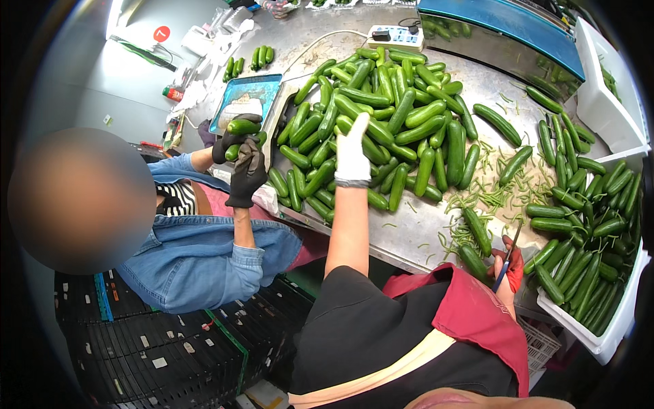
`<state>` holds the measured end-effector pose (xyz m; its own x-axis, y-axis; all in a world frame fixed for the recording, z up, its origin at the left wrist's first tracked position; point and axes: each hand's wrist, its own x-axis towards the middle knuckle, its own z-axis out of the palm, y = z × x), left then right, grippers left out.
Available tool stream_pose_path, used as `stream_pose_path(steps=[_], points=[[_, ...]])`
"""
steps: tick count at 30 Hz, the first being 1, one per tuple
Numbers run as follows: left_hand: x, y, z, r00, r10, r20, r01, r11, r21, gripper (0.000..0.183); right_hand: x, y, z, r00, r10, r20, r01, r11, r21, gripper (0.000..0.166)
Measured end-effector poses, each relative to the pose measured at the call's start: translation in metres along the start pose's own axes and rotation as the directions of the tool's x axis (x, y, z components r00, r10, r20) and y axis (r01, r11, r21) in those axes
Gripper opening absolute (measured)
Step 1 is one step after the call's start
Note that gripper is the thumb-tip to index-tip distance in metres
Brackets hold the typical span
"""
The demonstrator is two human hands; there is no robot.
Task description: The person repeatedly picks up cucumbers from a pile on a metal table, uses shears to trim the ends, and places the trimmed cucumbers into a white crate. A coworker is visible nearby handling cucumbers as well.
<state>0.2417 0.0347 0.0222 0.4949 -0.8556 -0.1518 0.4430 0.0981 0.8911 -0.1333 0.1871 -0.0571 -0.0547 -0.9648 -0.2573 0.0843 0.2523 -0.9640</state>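
Observation:
My left hand (pixel 353 156), in a white glove, reaches onto a big heap of cucumbers (pixel 419 122) on the metal table. It touches the cucumbers there; its fingers are partly hidden, so a grip cannot be made out. In my right hand (pixel 508 268), which wears a red glove, is a pair of scissors (pixel 503 276) with blue handles, blades pointing away from me. Beside that hand lie two cucumbers (pixel 476 231), one farther out and one close to my apron. Cut green stems (pixel 493 179) are scattered around them.
A white foam box (pixel 598 332) full of cucumbers stands at right, another white box (pixel 595 97) behind it. At left a co-worker in black gloves (pixel 245 174) holds cucumbers near a blue-rimmed scale (pixel 276 84). A power strip (pixel 396 37) lies at the back; black crates (pixel 168 347) stand below left.

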Motion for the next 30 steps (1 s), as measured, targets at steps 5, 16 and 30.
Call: stream_pose_path(steps=[5,16,30], points=[[0.07,-0.027,-0.041,0.733,0.681,-0.011,-0.445,0.49,0.749,0.09,0.0,-0.002,0.014,0.995,-0.088,-0.036,0.084,0.993,-0.087,0.047],[0.03,-0.004,0.006,0.591,0.664,0.459,-0.449,-0.202,0.87,0.046,-0.012,-0.007,0.022,0.96,-0.275,-0.061,0.252,0.935,-0.25,0.027],[-0.149,-0.191,0.23,0.168,-0.134,0.977,-0.97,0.155,0.188,0.084,-0.053,-0.013,-0.018,0.988,-0.1,-0.116,0.083,0.986,-0.142,0.039]])
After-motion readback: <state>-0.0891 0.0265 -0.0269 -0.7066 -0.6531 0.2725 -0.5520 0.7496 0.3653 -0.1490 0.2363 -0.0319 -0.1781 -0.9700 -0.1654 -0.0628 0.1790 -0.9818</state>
